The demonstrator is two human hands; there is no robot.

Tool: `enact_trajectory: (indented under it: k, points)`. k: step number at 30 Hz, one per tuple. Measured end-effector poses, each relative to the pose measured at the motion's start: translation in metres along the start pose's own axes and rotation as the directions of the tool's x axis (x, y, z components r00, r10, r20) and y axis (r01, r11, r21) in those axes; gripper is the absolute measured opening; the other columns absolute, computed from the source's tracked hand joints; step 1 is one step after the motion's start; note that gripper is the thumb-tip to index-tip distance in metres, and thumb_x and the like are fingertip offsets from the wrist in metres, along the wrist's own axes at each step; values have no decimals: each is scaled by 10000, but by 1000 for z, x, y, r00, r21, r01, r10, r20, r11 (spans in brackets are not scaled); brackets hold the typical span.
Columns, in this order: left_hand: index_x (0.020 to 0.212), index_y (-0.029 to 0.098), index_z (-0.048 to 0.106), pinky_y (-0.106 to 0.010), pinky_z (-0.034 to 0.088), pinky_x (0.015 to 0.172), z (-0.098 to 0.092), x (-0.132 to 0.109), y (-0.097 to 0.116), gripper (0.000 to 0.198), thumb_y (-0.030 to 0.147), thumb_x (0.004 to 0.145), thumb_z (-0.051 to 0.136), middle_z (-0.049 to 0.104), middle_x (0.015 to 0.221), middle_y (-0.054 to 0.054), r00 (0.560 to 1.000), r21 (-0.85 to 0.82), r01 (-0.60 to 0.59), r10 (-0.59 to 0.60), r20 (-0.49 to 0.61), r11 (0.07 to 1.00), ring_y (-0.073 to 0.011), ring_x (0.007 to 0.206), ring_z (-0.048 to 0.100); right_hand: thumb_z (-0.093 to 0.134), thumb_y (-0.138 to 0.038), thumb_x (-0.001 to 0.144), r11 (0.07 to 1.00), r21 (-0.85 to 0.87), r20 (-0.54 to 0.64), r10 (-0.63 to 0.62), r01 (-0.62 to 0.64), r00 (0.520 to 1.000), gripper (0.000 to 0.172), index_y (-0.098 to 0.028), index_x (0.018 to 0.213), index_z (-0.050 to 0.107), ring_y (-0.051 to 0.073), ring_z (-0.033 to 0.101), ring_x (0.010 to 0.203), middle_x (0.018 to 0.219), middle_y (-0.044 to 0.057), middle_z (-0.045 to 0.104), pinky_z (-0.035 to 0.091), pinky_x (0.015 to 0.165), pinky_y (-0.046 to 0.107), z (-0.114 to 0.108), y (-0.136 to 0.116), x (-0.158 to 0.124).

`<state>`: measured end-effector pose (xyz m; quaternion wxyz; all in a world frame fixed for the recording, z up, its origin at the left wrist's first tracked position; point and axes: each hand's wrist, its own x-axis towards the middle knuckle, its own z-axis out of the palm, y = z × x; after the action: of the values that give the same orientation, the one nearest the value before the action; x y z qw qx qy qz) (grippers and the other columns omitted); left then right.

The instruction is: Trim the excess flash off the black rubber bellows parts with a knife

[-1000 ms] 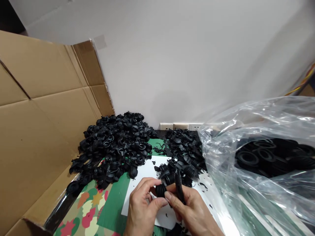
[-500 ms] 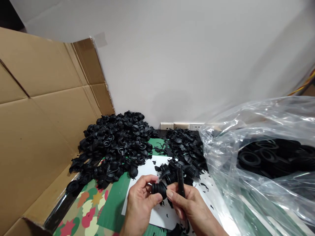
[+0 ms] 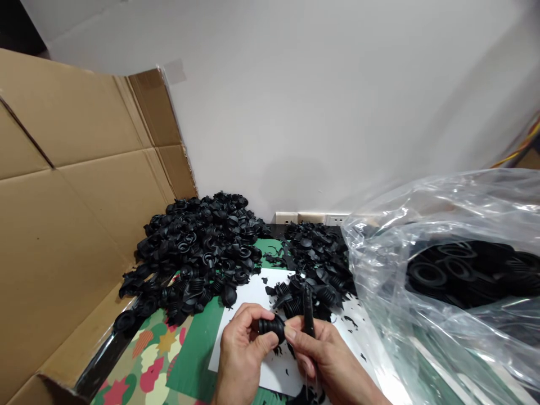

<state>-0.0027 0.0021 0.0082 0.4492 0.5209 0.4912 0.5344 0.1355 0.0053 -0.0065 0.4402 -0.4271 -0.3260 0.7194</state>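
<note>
My left hand [image 3: 247, 349] is closed round a ribbed black rubber bellows [image 3: 271, 329], thumb in front and fingers behind. My right hand [image 3: 318, 351] carries a slim black-handled tool [image 3: 309, 312] that stands up between thumb and forefinger; its lower end is blurred below the palm, so its kind is unclear. The right thumb and forefinger also pinch at the right end of the bellows. Beneath both hands lies a white sheet [image 3: 248, 292] strewn with black rubber scraps.
Heaps of black rubber parts, one large [image 3: 198, 242] at the left and one smaller [image 3: 318, 253] behind my hands. A clear plastic bag [image 3: 379, 247] with black rings [image 3: 428, 273] fills the right. A cardboard box [image 3: 84, 214] walls the left; sockets [image 3: 287, 218] sit along the wall.
The bellows has turned slightly in my left fingers, its right end now facing more towards me. Both hands stay in nearly the same place, still gripping.
</note>
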Motion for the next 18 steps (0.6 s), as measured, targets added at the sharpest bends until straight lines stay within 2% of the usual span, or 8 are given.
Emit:
enact_trajectory:
  k: [10, 14, 18]
  points:
    - [666, 186, 659, -237, 421, 597, 0, -1, -1, 108, 88, 625, 636, 560, 707, 2, 998, 78, -48, 52, -43, 996, -163, 672, 526, 683, -510, 624, 998, -64, 12, -27, 28, 1000, 393, -167, 545, 508, 42, 234, 326, 303, -97, 361, 155, 380, 196, 6, -1, -2]
    - [645, 182, 641, -235, 409, 579, -1, 0, -1, 76, 107, 648, 628, 548, 681, 5, 997, 125, -50, 56, -46, 991, -155, 643, 514, 669, -542, 635, 973, -183, -68, -153, 138, 986, 412, -153, 571, 551, 59, 296, 360, 357, -77, 402, 194, 385, 200, 5, -6, -5]
    - [645, 185, 632, -232, 397, 543, -2, -1, 0, 56, 134, 664, 619, 547, 672, 5, 997, 184, -29, 42, -65, 983, -156, 629, 509, 693, -509, 643, 949, -164, -138, -294, 271, 946, 374, -150, 715, 620, 92, 400, 443, 502, -43, 489, 311, 427, 212, -8, -18, -6]
